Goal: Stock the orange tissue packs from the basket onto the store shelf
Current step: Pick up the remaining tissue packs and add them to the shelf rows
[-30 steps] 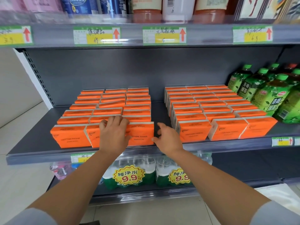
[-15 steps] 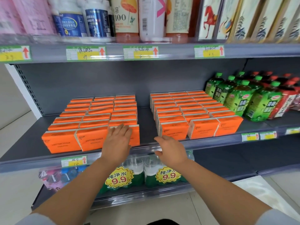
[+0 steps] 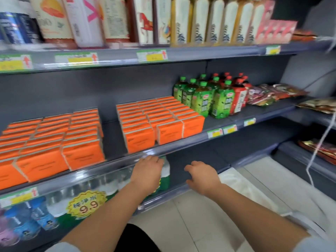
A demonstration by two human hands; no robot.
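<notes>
Grey metal store shelf carries rectangular orange tissue packs in two blocks flanking a gap. Below its near lip, left hand and right hand hover apart, empty; swinging up carelessly, they could topple the front packs.

A bare strip of shelf lies left of the right tissue block; green bottles stand just beside its right
</notes>
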